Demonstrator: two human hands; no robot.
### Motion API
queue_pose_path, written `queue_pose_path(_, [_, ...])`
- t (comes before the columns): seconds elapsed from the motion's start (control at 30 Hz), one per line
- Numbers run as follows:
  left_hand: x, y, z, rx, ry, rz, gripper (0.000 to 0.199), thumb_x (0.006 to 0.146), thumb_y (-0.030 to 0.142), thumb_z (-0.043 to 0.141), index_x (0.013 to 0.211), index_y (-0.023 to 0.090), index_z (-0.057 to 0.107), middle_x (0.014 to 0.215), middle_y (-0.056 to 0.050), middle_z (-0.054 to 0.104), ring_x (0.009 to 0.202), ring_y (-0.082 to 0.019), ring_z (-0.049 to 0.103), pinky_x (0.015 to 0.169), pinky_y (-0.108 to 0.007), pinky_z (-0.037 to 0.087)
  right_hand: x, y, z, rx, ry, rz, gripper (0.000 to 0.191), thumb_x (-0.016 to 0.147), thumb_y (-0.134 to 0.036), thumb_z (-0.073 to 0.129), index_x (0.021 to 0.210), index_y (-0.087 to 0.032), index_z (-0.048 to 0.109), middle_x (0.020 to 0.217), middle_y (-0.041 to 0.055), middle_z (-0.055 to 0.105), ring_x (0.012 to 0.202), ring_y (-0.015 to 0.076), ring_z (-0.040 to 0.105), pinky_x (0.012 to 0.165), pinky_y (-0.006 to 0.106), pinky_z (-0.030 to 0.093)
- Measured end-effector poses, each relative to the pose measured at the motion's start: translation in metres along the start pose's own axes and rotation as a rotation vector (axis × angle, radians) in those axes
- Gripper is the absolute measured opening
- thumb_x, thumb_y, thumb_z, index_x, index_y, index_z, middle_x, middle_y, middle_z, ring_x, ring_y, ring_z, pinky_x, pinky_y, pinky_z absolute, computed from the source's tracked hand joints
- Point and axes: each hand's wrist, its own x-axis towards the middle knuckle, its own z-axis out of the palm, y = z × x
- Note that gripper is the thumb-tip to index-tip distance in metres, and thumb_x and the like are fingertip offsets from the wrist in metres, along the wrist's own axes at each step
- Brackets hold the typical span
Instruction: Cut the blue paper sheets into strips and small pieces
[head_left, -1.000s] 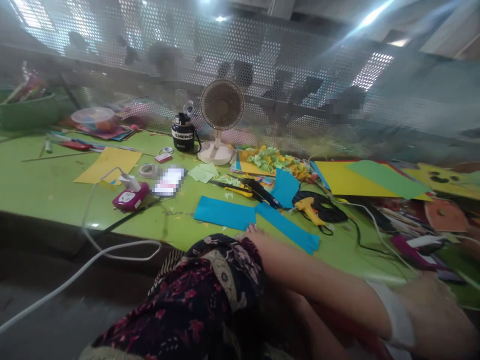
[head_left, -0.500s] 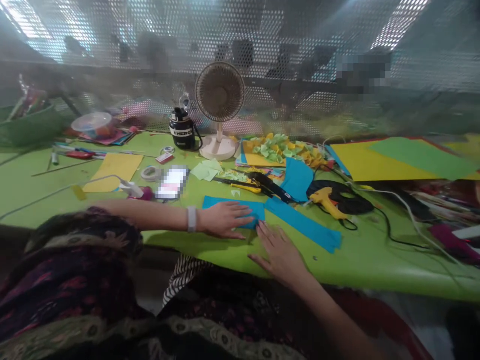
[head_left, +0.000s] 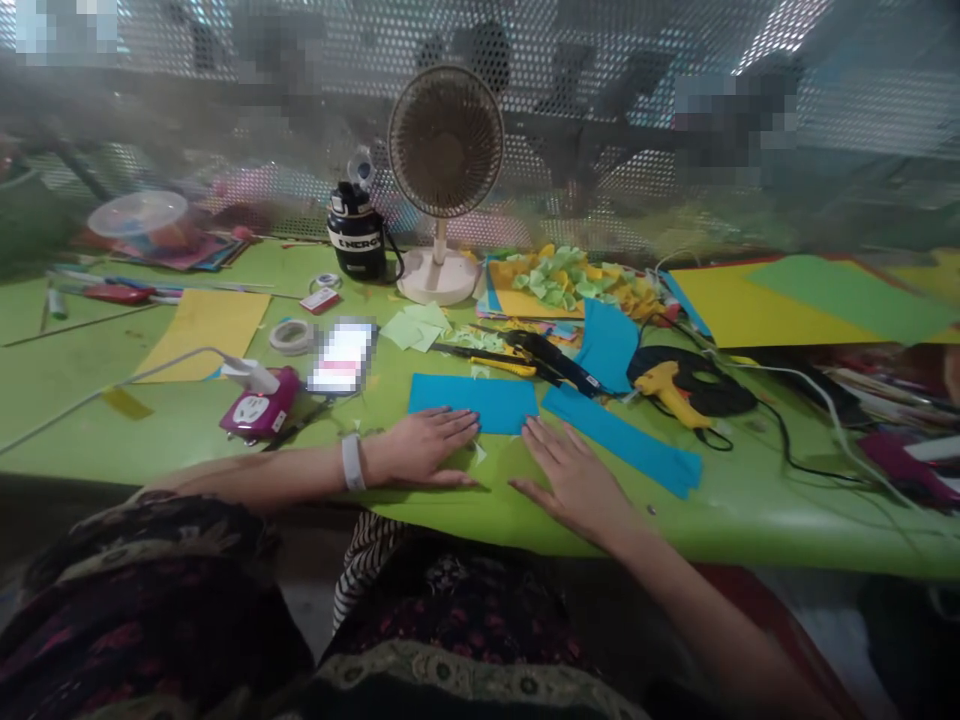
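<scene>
A rectangle of blue paper (head_left: 472,403) lies flat on the green tabletop (head_left: 750,520). A longer blue paper strip (head_left: 622,445) lies at a slant to its right. My left hand (head_left: 424,450), with a white wristband (head_left: 353,462), rests palm down with its fingertips at the rectangle's lower edge. My right hand (head_left: 570,480) rests palm down on the table, with its fingertips close to the rectangle's lower right corner and the strip's near end. Both hands have their fingers apart and hold nothing.
Behind the blue paper lie a yellow-handled utility knife (head_left: 502,365), a yellow glue gun (head_left: 671,385) and a pile of green and yellow paper scraps (head_left: 562,280). Further left stand a pink socket adapter (head_left: 259,415), a tape roll (head_left: 291,337), a black flask (head_left: 354,235) and a desk fan (head_left: 442,140).
Both hands have slid toward me, leaving the blue rectangle nearly uncovered. My left hand has moved off its surface to the lower edge. The view has tilted slightly downward.
</scene>
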Motion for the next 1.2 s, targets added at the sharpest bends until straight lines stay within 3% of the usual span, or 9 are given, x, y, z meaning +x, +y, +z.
queue_pose_path(0.13, [0.001, -0.001, 0.0, -0.031, -0.031, 0.012, 0.088, 0.1, 0.074, 0.034, 0.156, 0.007, 0.041, 0.163, -0.02, 0.036, 0.153, -0.03, 0.037, 0.127, -0.043, 0.027, 0.021, -0.012, -0.002, 0.054, -0.077, -0.069, 0.084, 0.103, -0.067, 0.031, 0.161, -0.008, 0.033, 0.166, 0.0171, 0.032, 0.156, 0.0296, 0.029, 0.126, 0.052, 0.03])
queue_pose_path(0.23, [-0.001, -0.005, 0.0, -0.045, -0.051, 0.027, 0.087, 0.1, 0.074, 0.033, 0.157, 0.009, 0.04, 0.165, -0.019, 0.033, 0.155, -0.028, 0.033, 0.128, -0.042, 0.025, 0.029, -0.014, -0.002, 0.095, -0.144, -0.075, 0.086, 0.102, -0.071, 0.027, 0.16, -0.008, 0.037, 0.165, 0.0166, 0.033, 0.155, 0.0301, 0.031, 0.126, 0.054, 0.029])
queue_pose_path(0.57, [-0.05, -0.025, -0.015, -0.002, -0.07, -0.019, 0.089, 0.098, 0.077, 0.034, 0.158, 0.012, 0.04, 0.165, -0.017, 0.035, 0.155, -0.027, 0.034, 0.128, -0.041, 0.022, -0.016, 0.017, -0.007, 0.064, -0.119, 0.069, 0.079, 0.103, -0.068, 0.028, 0.161, -0.015, 0.037, 0.163, 0.0137, 0.039, 0.153, 0.0286, 0.035, 0.127, 0.053, 0.028])
queue_pose_path(0.77, [-0.081, -0.035, -0.013, 0.067, -0.031, -0.091, 0.086, 0.098, 0.077, 0.032, 0.156, 0.015, 0.043, 0.163, -0.014, 0.039, 0.152, -0.026, 0.038, 0.129, -0.042, 0.017, -0.016, 0.02, -0.004, 0.059, -0.082, 0.044, 0.078, 0.104, -0.067, 0.026, 0.159, -0.014, 0.041, 0.162, 0.0141, 0.042, 0.152, 0.0275, 0.037, 0.127, 0.052, 0.029])
queue_pose_path(0.9, [-0.095, -0.04, -0.022, 0.163, -0.017, -0.161, 0.088, 0.098, 0.078, 0.024, 0.154, 0.014, 0.047, 0.161, -0.015, 0.042, 0.151, -0.026, 0.041, 0.129, -0.044, 0.017, -0.007, 0.016, -0.002, 0.056, -0.082, 0.041, 0.081, 0.103, -0.069, 0.026, 0.159, -0.013, 0.041, 0.162, 0.0153, 0.04, 0.153, 0.0282, 0.035, 0.127, 0.052, 0.028])
queue_pose_path(1.07, [-0.075, -0.031, -0.029, 0.265, 0.1, -0.299, 0.086, 0.101, 0.074, 0.024, 0.156, 0.01, 0.042, 0.164, -0.019, 0.037, 0.155, -0.029, 0.032, 0.129, -0.048, 0.017, 0.017, 0.002, 0.004, 0.035, -0.102, 0.059, 0.086, 0.101, -0.072, 0.024, 0.156, -0.009, 0.046, 0.161, 0.0192, 0.042, 0.152, 0.0317, 0.038, 0.127, 0.056, 0.026])
queue_pose_path(1.2, [-0.029, -0.01, -0.021, 0.237, 0.141, -0.226, 0.084, 0.101, 0.073, 0.029, 0.159, 0.014, 0.036, 0.166, -0.018, 0.035, 0.156, -0.03, 0.03, 0.128, -0.052, 0.018, 0.036, 0.001, -0.002, 0.021, -0.065, 0.065, 0.08, 0.104, -0.067, 0.025, 0.146, -0.007, 0.058, 0.152, 0.0206, 0.054, 0.144, 0.0322, 0.049, 0.123, 0.055, 0.032])
